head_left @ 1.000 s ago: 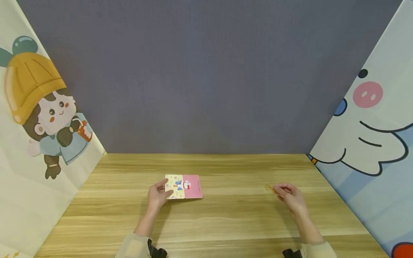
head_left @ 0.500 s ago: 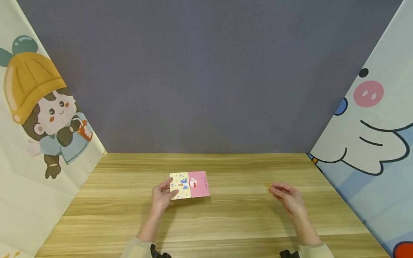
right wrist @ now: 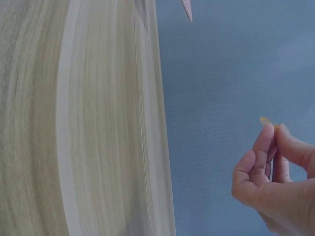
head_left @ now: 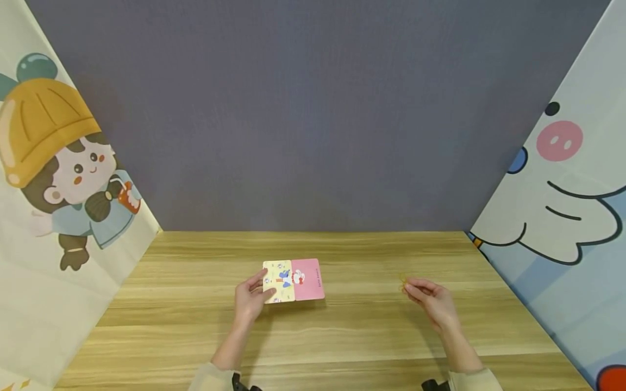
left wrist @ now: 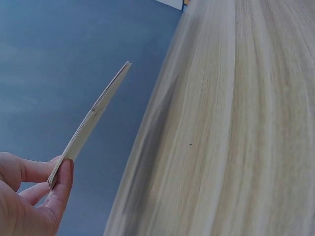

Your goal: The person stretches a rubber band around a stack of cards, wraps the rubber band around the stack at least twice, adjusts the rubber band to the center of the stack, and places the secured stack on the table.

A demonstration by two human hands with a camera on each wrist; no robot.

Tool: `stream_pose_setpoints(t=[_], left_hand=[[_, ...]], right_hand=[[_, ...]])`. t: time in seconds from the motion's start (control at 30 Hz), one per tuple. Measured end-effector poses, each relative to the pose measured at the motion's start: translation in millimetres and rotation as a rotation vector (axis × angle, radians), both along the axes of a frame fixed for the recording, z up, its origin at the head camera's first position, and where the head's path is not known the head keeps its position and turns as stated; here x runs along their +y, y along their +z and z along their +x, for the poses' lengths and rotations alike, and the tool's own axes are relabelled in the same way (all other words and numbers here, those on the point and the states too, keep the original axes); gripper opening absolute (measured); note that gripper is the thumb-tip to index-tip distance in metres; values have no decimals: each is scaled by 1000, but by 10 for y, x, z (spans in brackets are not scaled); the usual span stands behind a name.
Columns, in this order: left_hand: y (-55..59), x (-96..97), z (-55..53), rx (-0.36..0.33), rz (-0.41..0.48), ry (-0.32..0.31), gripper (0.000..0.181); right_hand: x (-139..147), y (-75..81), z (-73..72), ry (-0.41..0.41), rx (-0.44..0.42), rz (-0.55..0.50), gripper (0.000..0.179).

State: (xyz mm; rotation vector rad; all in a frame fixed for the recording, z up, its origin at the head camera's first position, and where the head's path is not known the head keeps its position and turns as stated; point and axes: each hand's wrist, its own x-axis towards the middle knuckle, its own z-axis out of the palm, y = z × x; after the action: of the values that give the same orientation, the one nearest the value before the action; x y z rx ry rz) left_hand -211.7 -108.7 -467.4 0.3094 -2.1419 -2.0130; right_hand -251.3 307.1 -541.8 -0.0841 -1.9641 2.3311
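In the head view my left hand grips a small booklet by its left edge, with the thumb over the front. One half of the booklet is yellow with small printed figures, the other pink with a white rabbit. Seen edge-on in the left wrist view, the booklet is thin and layered, tilted above the table, with a step midway. Well to the right, my right hand pinches a thin yellow rubber band between thumb and fingertips. Most of the band is hidden by the fingers in the right wrist view.
A wood-grain table lies under both hands. Behind it rises a plain grey panel. Cartoon-printed panels stand at the left and right. A dark wrist mount shows at each sleeve.
My left hand has carried the booklet to the right and slightly up. The right hand has shifted a little left, and less of the band's loops shows than before.
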Motion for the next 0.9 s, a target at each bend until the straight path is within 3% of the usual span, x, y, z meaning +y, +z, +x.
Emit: stream_pose_setpoints(t=[0.17, 0.3, 0.43, 0.57, 0.7, 0.83, 0.9], left_hand=[[8, 20, 14, 1, 16, -3, 52], [1, 34, 26, 9, 22, -3, 52], [-8, 33, 27, 7, 27, -12, 52], [-10, 34, 24, 5, 24, -20, 52], [-5, 42, 24, 8, 21, -15, 52], [2, 47, 27, 5, 21, -13, 52], [11, 51, 32, -1, 27, -14, 53]], right_hand=[[-33, 85, 59, 24, 2, 105, 20], [-139, 318, 205, 24, 63, 188, 14], [-236, 510, 311, 49, 113, 135, 11], [-257, 545, 327, 98, 119, 16, 10], [-172, 352, 218, 104, 83, -18, 10], [-56, 44, 36, 153, 92, -88, 6], [-56, 16, 19, 196, 104, -106, 8]])
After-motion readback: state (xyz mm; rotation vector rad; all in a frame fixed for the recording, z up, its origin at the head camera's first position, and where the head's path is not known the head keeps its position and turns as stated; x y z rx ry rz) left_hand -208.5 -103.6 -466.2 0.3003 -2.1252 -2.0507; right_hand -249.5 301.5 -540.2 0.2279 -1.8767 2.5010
